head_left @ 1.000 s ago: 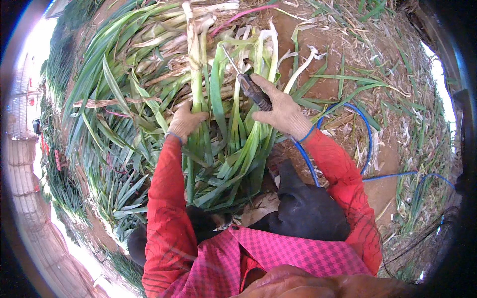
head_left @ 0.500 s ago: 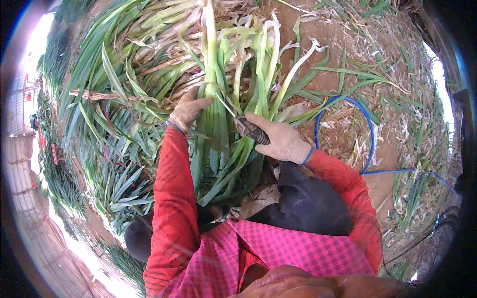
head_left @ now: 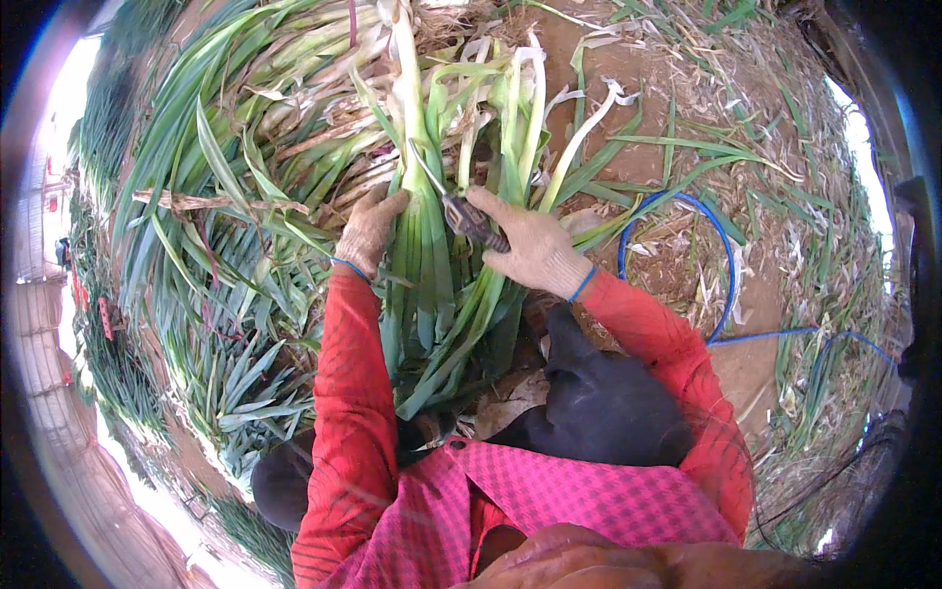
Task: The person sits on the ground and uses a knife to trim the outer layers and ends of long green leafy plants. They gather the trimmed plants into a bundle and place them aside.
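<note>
Lengthwise, a leek [head_left: 410,108] runs away from me; my nearer left hand [head_left: 369,232] sits at its left, grip unclear; my right hand [head_left: 538,245], opposite, grips a dark tool [head_left: 473,222].

Farm produce-handling area, as I see it remotely. Bare brown earth [head_left: 561,64] serves as the floor, strewn on the right with leaf litter [head_left: 814,255], partly dry and partly green. I note long green-and-white stalks [head_left: 245,108] heaped at upper left, with further leafy piles [head_left: 110,128] along the left side: crop in bulk, lying directly on the ground. A blue hose [head_left: 731,265] loops over the soil. Beyond the piles runs a pale wall [head_left: 54,412]; I cannot tell whether the area is roofed.
</note>
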The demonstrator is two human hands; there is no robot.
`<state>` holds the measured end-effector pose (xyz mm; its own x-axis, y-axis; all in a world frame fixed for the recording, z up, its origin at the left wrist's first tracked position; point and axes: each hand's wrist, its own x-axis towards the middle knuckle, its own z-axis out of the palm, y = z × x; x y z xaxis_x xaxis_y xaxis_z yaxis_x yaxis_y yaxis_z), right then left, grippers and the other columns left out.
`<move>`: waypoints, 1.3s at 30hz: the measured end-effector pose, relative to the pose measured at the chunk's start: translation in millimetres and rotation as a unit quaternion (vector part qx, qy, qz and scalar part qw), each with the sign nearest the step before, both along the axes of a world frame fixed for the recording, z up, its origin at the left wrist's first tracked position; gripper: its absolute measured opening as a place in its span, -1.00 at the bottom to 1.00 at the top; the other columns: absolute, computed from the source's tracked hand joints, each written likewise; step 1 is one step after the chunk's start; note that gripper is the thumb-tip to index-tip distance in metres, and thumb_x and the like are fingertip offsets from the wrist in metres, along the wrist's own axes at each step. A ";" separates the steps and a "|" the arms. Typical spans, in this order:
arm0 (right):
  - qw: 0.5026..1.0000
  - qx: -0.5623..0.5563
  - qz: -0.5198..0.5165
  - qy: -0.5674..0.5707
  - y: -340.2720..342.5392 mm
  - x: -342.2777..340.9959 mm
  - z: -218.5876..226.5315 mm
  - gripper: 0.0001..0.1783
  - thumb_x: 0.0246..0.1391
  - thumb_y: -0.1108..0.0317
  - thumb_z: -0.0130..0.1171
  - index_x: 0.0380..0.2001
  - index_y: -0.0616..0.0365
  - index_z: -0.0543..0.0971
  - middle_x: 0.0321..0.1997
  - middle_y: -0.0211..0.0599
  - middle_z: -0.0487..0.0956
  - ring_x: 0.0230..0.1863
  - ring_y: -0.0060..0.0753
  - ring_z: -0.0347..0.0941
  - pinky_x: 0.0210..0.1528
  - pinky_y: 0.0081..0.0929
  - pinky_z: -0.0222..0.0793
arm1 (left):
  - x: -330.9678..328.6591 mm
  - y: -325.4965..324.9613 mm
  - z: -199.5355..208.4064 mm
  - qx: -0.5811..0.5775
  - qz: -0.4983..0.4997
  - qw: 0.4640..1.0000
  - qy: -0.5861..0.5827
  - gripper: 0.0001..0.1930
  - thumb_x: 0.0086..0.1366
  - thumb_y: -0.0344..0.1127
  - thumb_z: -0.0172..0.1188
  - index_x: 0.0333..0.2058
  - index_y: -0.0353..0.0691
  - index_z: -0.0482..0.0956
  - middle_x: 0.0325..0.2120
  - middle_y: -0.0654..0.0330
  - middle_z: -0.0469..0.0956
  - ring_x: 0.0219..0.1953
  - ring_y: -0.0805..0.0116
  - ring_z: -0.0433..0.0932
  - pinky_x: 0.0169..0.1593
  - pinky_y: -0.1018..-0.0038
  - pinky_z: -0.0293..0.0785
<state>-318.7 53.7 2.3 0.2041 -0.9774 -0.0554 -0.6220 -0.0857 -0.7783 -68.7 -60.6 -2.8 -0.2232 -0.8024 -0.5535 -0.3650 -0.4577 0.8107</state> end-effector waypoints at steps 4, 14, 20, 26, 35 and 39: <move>0.997 0.032 -0.073 -0.010 -30.9 -2.0 3.7 -0.10 -0.07 0.23 0.28 0.39 -0.22 0.20 -0.07 0.10 0.63 -0.16 0.21 0.62 -0.06 0.01 0.55 | -4.0 4.7 -1.7 0.010 0.030 0.999 -0.009 -0.49 0.32 -0.18 0.19 0.15 -0.40 0.50 -0.10 0.06 0.64 -0.13 0.32 0.61 0.02 0.41 0.50; 0.997 0.026 -0.071 0.026 -62.3 -3.1 2.5 -0.08 -0.08 0.24 0.26 0.41 -0.24 0.19 -0.14 0.07 0.64 -0.19 0.21 0.62 -0.11 0.00 0.55 | -16.0 14.4 8.2 -0.093 0.001 0.992 -0.091 -0.45 0.27 -0.13 0.24 0.08 -0.49 0.52 -0.17 -0.01 0.66 -0.20 0.30 0.62 -0.06 0.37 0.53; 0.994 -0.019 -0.084 0.064 -146.5 -19.6 22.6 -0.04 -0.15 0.20 0.26 0.41 -0.24 0.21 -0.14 0.11 0.64 -0.17 0.18 0.62 -0.09 -0.03 0.54 | -20.6 13.3 9.7 -0.072 0.006 0.993 -0.089 -0.39 0.23 -0.10 0.28 0.10 -0.50 0.50 -0.16 -0.02 0.65 -0.19 0.27 0.63 -0.05 0.37 0.53; 0.990 -0.028 -0.094 0.097 -201.3 -17.5 35.5 -0.03 -0.20 0.17 0.27 0.41 -0.24 0.25 -0.12 0.16 0.63 -0.12 0.16 0.60 -0.01 -0.06 0.52 | -8.8 12.1 -1.7 -0.038 0.028 0.998 -0.036 -0.42 0.25 -0.11 0.29 0.08 -0.49 0.52 -0.17 0.04 0.65 -0.19 0.30 0.62 -0.06 0.40 0.53; 0.994 -0.023 -0.084 0.064 -190.5 -21.0 21.6 -0.01 -0.22 0.14 0.30 0.41 -0.24 0.25 -0.13 0.06 0.65 -0.15 0.13 0.61 -0.02 -0.09 0.53 | 2.4 12.9 -6.2 0.062 0.091 0.986 0.125 -0.54 0.31 -0.18 0.22 0.06 -0.42 0.52 -0.25 0.14 0.65 -0.28 0.34 0.63 -0.12 0.40 0.56; 0.994 -0.045 -0.084 0.048 -192.6 -28.7 25.7 0.02 -0.23 0.12 0.32 0.42 -0.23 0.24 -0.12 0.06 0.65 -0.13 0.12 0.62 0.01 -0.10 0.53 | 7.4 10.8 -15.6 0.108 0.071 0.977 0.172 -0.53 0.34 -0.13 0.17 0.07 -0.38 0.53 -0.24 0.16 0.65 -0.33 0.32 0.64 -0.13 0.37 0.58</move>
